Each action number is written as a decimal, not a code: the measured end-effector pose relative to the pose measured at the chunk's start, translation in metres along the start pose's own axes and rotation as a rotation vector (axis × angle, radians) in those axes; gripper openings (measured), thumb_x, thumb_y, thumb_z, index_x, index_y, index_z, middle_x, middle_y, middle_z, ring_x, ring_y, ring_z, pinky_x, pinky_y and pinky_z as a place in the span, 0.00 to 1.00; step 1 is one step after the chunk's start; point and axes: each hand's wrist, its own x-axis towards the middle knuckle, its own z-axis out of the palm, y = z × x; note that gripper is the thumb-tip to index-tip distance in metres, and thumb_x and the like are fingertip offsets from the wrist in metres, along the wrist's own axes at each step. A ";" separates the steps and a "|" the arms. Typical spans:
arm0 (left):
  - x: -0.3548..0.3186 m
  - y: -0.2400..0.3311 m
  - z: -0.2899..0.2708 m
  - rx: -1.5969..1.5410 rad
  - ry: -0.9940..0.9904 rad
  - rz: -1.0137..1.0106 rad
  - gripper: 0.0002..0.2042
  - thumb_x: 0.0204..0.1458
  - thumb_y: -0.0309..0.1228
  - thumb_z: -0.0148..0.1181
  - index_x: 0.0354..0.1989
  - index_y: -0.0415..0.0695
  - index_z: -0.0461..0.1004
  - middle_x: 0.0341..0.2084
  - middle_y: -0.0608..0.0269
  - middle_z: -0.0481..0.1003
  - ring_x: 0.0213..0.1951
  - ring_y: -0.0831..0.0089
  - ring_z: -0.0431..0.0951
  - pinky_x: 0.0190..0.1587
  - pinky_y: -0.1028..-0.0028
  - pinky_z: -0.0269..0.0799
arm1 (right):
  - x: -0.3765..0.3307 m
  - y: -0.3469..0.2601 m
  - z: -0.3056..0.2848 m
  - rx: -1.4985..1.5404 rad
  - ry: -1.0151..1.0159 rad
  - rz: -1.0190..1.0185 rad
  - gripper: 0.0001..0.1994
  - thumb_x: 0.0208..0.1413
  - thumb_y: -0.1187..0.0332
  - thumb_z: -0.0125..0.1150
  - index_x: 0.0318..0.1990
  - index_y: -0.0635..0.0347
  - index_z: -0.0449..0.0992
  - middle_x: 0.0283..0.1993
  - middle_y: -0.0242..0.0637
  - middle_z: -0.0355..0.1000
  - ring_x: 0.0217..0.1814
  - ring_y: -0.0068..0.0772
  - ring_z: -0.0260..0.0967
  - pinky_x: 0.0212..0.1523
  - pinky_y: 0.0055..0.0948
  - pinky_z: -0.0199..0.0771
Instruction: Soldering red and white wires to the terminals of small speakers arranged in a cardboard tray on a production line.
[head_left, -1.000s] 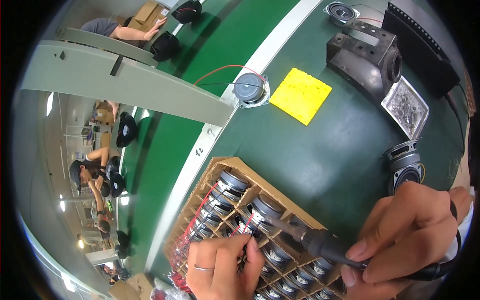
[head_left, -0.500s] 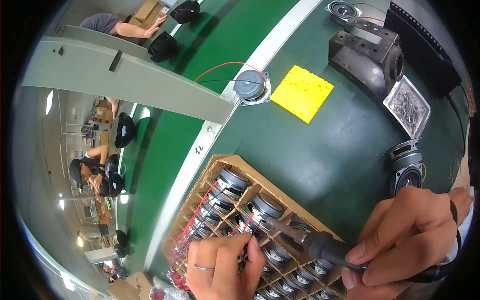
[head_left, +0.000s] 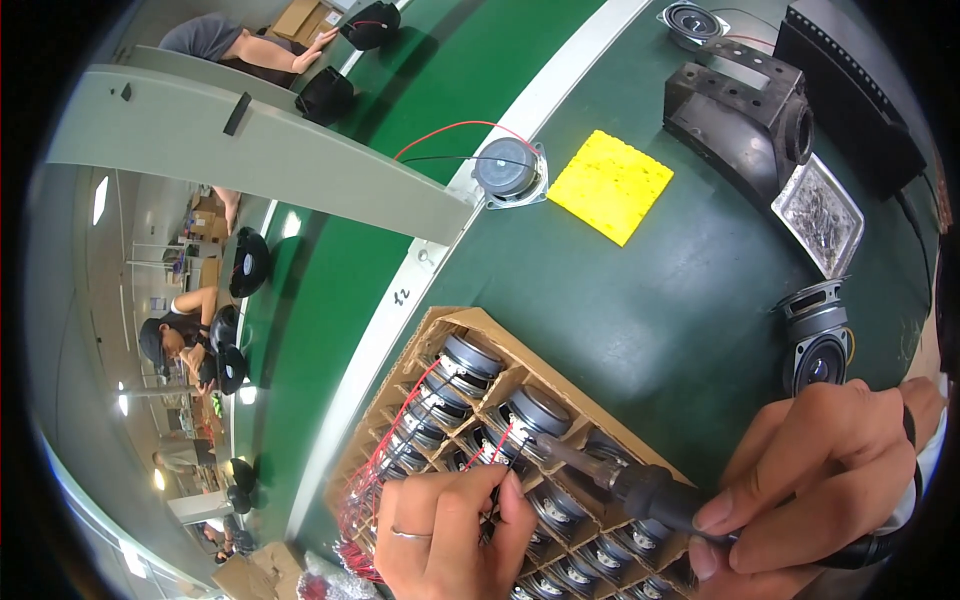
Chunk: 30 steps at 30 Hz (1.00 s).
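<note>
A soldering iron (head_left: 650,500) lies in the grip of my right hand (head_left: 825,480), its fingers closed round the dark handle. The iron's tip touches or nearly touches the terminal side of a small round speaker (head_left: 540,412) standing in a divided cardboard box (head_left: 590,408). My left hand (head_left: 445,530) pinches a thin black wire (head_left: 517,458) between thumb and forefinger, just below that speaker's terminals. A red wire (head_left: 503,440) runs beside it. The fingers partly hide the wire ends and the speakers underneath.
Several more speakers with red and black leads fill the box. Beyond it lie a yellow sponge (head_left: 612,188), a loose speaker (head_left: 506,170), a dark metal holder (head_left: 740,110), a small metal tray (head_left: 820,218) and stacked speakers (head_left: 818,335). A green conveyor (head_left: 330,280) runs left; co-workers sit past it.
The view has shifted very slightly, moving the bench things a little to the right. Both hands, the iron and the wire keep nearly the same place at the speaker.
</note>
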 end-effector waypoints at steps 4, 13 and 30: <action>0.001 0.002 0.000 -0.022 0.015 -0.003 0.09 0.47 0.18 0.70 0.36 0.41 0.79 0.30 0.58 0.77 0.31 0.63 0.77 0.35 0.69 0.74 | 0.041 -0.009 0.008 0.018 0.021 0.029 0.08 0.46 0.79 0.70 0.31 0.63 0.75 0.30 0.37 0.74 0.27 0.22 0.68 0.25 0.18 0.66; 0.001 0.000 0.001 -0.028 0.022 0.001 0.09 0.47 0.17 0.70 0.36 0.40 0.79 0.30 0.59 0.77 0.30 0.64 0.76 0.34 0.69 0.73 | 0.069 -0.012 0.019 0.090 0.067 0.074 0.07 0.48 0.78 0.69 0.31 0.63 0.74 0.29 0.35 0.74 0.26 0.20 0.67 0.25 0.17 0.64; 0.001 0.001 0.004 -0.044 0.035 0.011 0.09 0.46 0.17 0.70 0.36 0.40 0.79 0.29 0.60 0.77 0.29 0.66 0.75 0.34 0.70 0.72 | 0.047 -0.013 0.018 0.227 0.161 0.163 0.06 0.52 0.77 0.67 0.32 0.64 0.74 0.28 0.33 0.73 0.25 0.17 0.65 0.25 0.16 0.62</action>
